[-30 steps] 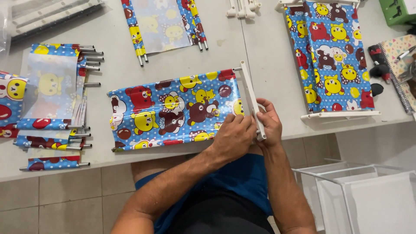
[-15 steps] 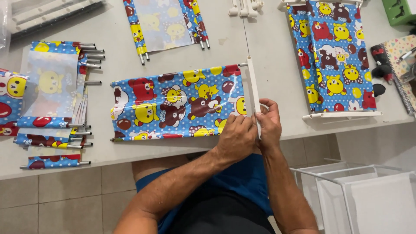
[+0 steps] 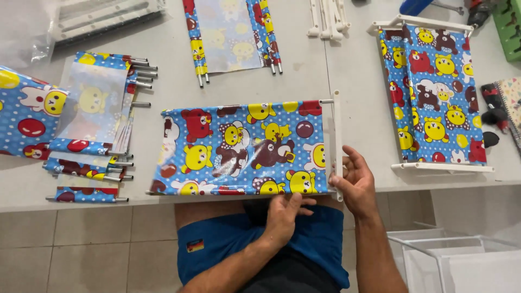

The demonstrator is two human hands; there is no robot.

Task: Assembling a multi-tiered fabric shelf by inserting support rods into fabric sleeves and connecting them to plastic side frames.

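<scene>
Seen from the head camera, a clear plastic bag (image 3: 32,27) lies at the table's top left corner, crumpled, with white bars (image 3: 103,19) showing beside and partly under it. A green box (image 3: 510,30) sits at the top right edge; what is printed on it is too small to tell. A small coloured patch (image 3: 195,245) is sewn on the person's blue shorts (image 3: 304,244), low in the picture.

The main thing is a fabric panel (image 3: 239,149), lying flat on the grey table (image 3: 325,70) at its near edge, right in front of the person. It is blue with white dots and printed with yellow, red and brown cartoon bears. A thin metal rod runs along each long edge, and a white plastic bar (image 3: 338,141) stands across its right end, fitted onto the far rod's tip.

The right hand (image 3: 353,182) is at the near end of the white bar, fingers half curled around it and thumb alongside, a loose hold rather than a tight fist. The left hand (image 3: 285,214) is at the panel's near edge by the lower right corner, fingertips seemingly pinching the fabric, though the grip is partly hidden from this angle.

To the left is a stack of similar panels (image 3: 92,135) with rod ends sticking out. A finished panel with two white bars (image 3: 434,92) lies to the right, and another panel (image 3: 230,35) lies face down farther back
</scene>
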